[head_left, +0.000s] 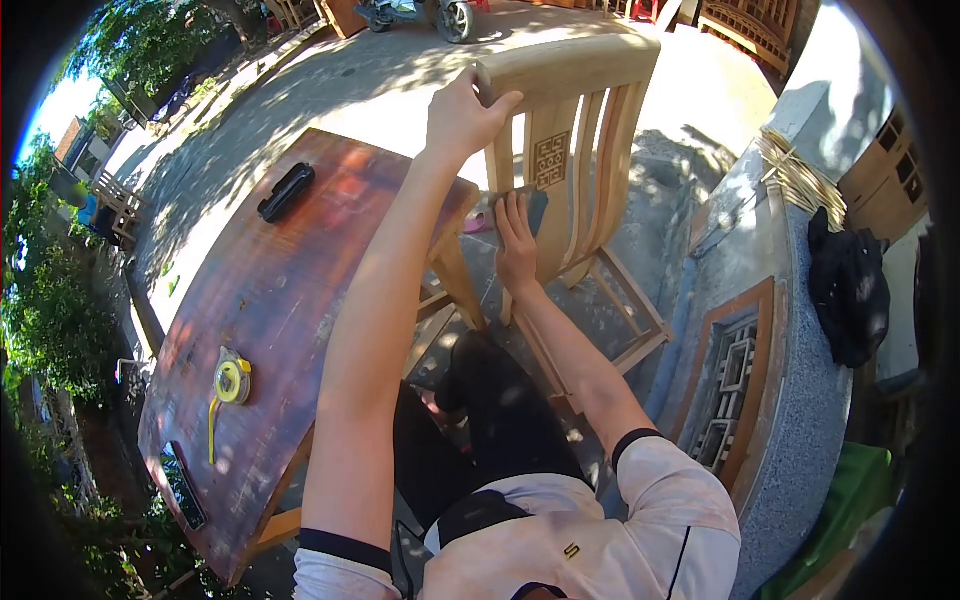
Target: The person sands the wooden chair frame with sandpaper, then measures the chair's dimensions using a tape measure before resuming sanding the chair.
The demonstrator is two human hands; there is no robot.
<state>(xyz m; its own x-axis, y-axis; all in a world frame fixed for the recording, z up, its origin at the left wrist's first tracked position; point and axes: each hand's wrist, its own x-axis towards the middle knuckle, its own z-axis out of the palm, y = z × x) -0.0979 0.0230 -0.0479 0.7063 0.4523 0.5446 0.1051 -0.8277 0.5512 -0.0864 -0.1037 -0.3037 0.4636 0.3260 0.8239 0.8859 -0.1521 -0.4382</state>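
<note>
My left hand [462, 118] is closed around the top corner of an unpainted wooden chair [570, 70], at the end of its top rail. The chair's back has curved slats and a carved panel [552, 160]. Lower down, my right hand [515, 240] presses a dark grey piece of sandpaper [538, 212] against the near side post of the chair back. Its fingers lie over the sandpaper and hide part of it and of the post.
Left of me stands a worn wooden table [290, 290] bearing a yellow tape measure [233, 380], a black case [287, 193] and a phone [183, 485]. To the right, a low wall [800, 400] carries a black cloth bundle [848, 285]. A motorbike [455, 20] stands behind.
</note>
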